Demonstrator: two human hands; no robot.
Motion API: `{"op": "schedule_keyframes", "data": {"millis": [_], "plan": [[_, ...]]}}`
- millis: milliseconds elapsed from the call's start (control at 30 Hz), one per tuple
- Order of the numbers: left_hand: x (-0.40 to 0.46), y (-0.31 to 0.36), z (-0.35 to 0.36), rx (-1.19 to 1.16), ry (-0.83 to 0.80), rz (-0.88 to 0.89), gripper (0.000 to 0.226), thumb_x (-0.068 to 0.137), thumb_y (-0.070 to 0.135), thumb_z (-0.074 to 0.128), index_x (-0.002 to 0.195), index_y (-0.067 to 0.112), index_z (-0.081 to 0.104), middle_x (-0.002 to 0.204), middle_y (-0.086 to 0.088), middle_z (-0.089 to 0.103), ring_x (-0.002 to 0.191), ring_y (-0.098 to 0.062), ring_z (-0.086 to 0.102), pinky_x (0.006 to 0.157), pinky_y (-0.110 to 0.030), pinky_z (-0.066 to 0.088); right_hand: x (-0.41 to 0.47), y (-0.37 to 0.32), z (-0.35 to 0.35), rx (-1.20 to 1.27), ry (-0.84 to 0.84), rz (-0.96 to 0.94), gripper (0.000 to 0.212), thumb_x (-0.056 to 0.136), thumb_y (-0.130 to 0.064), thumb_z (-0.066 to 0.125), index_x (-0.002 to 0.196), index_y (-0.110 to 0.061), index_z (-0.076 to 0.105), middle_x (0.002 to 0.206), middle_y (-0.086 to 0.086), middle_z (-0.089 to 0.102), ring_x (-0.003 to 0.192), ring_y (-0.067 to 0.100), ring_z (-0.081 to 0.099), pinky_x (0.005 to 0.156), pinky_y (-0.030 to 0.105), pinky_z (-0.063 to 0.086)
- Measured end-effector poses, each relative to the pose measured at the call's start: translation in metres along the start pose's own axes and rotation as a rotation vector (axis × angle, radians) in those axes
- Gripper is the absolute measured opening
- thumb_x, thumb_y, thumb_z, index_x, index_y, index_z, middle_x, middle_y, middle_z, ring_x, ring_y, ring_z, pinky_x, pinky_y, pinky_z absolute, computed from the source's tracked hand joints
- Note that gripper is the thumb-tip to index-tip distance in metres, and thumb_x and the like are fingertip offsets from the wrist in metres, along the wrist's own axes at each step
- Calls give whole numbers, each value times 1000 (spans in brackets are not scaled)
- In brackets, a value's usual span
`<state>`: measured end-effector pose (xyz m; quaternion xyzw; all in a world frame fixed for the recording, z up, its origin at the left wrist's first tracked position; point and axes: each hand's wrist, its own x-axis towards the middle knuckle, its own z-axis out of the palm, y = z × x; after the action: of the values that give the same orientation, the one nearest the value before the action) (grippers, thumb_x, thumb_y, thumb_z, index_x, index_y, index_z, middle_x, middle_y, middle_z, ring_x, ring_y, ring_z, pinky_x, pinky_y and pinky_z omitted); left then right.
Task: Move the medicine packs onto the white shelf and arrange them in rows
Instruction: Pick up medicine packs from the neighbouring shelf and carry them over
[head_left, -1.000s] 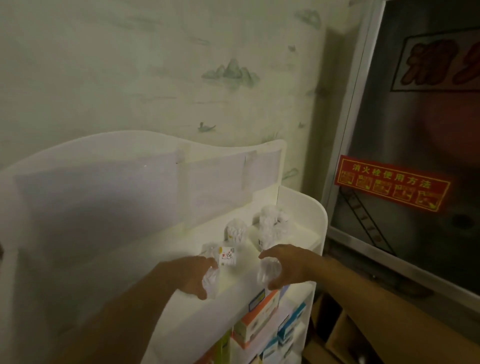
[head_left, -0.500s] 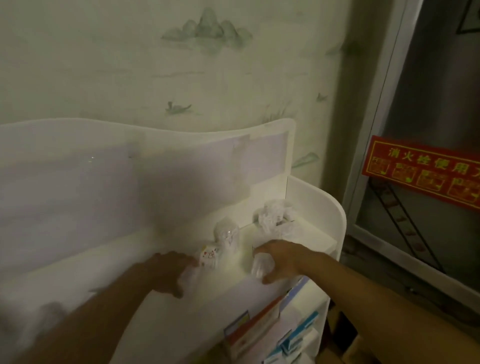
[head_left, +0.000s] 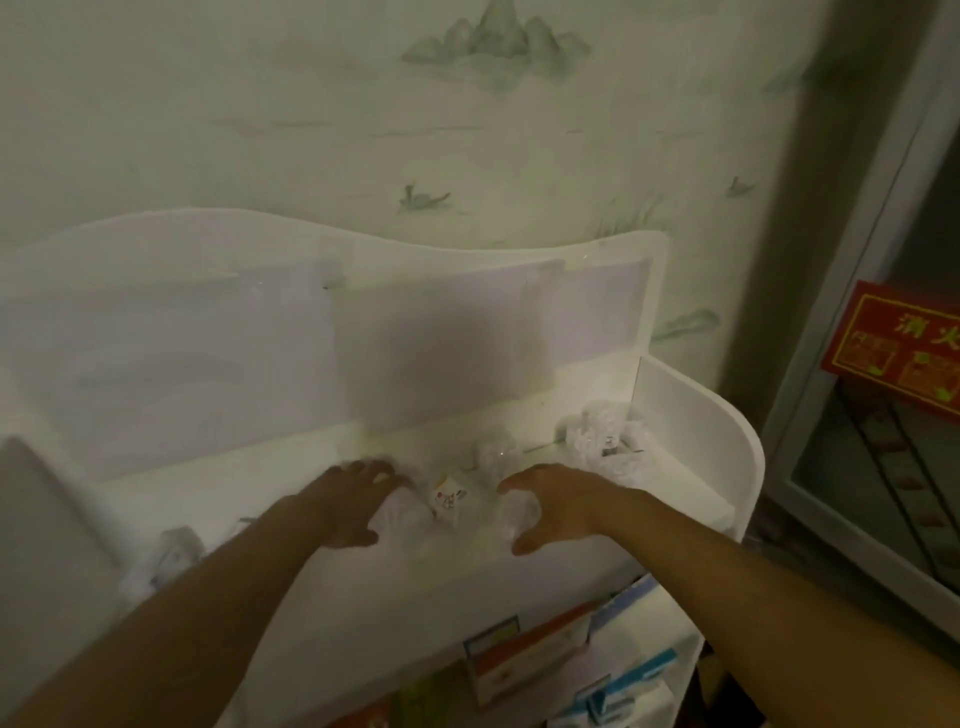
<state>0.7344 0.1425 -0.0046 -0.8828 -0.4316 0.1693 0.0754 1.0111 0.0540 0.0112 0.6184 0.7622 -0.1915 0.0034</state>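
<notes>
The white shelf (head_left: 691, 415) stands against the wall, and both my hands reach onto its top tier. My left hand (head_left: 353, 499) rests over a clear-wrapped medicine pack (head_left: 402, 514), fingers curled around it. My right hand (head_left: 556, 501) grips another clear-wrapped pack (head_left: 517, 514). Between the two hands stands a small white pack with red print (head_left: 448, 494). Behind it sits one more wrapped pack (head_left: 491, 452), and a heap of wrapped packs (head_left: 602, 436) fills the right corner. A blurred pack (head_left: 174, 553) lies at the left, partly behind my forearm.
Lower tiers hold boxed medicines, among them an orange-and-white box (head_left: 524, 654) and blue-and-white boxes (head_left: 623, 691). A red sign (head_left: 904, 348) hangs on a metal-framed cabinet door at the right. Patterned wallpaper lies behind the shelf.
The view has swung left and down, showing more of the shelf's left side. Both hands have lowered their wrapped packs onto the top tier, either side of the printed pack.
</notes>
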Motion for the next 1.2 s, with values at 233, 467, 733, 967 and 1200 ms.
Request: {"op": "schedule_keyframes", "data": {"millis": [233, 467, 733, 967, 1200], "plan": [[-61, -46, -15, -77, 75, -92, 65, 91, 42, 53, 148, 33, 22, 158, 5, 21, 142, -17, 27, 112, -32, 27, 31, -62, -2, -22, 38, -199, 77, 78, -45, 76, 143, -24, 42, 146, -2, 47, 133, 21, 43, 109, 36, 36], [-137, -94, -4, -56, -23, -278, 57, 92, 44, 52, 144, 37, 30, 153, 8, 30, 136, -15, 36, 108, -33, 33, 68, -149, 30, 26, 18, -412, 80, 75, -49, 77, 143, -28, 40, 148, -2, 43, 133, 20, 43, 107, 38, 39], [-176, -100, 13, -111, -60, -281, 54, 89, 48, 53, 140, 38, 37, 144, 9, 43, 126, -14, 46, 103, -33, 40, 93, -231, 103, -59, -69, -510, 80, 70, -57, 76, 139, -37, 40, 144, -3, 43, 127, 24, 48, 99, 40, 44], [-187, -105, 4, -129, -15, -272, 52, 91, 47, 53, 140, 36, 38, 144, 8, 44, 126, -15, 48, 102, -34, 40, 110, -260, 128, -109, -106, -521, 85, 70, -60, 73, 142, -32, 38, 149, -3, 38, 135, 22, 39, 107, 44, 40], [-190, -112, -7, -182, -22, -287, 54, 92, 44, 55, 141, 34, 37, 146, 7, 43, 128, -16, 47, 104, -33, 40, 99, -262, 99, -111, -87, -493, 83, 73, -64, 70, 143, -32, 37, 149, -5, 39, 133, 20, 42, 105, 39, 40]]}}
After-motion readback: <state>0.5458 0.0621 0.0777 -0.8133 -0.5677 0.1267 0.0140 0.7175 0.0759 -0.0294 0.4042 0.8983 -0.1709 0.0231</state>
